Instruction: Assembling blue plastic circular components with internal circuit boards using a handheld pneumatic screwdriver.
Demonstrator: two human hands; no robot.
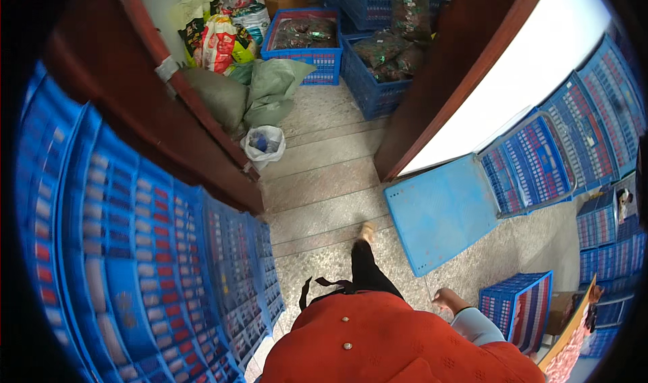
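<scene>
My right hand (448,300) hangs low at my right side, below a pale blue sleeve (476,325). Its fingers are loosely bent and somewhat apart, with nothing visible in them. The nearest thing to it is a flat light-blue platform (442,211) just ahead, which it does not touch. A blue crate (514,305) lies on its side to the right of the hand. My left hand is out of sight. My red top (378,336) fills the lower middle, and one foot (366,232) is stepping on the floor before a doorway.
Stacked blue crates (155,248) line the left, beside a dark brown door (145,116). Past the doorway stand crates of bagged dark goods (307,32), green sacks (273,89) and a white-lined bin (264,145). The brown door frame (459,72) bounds the right, with more crates (577,133) beyond.
</scene>
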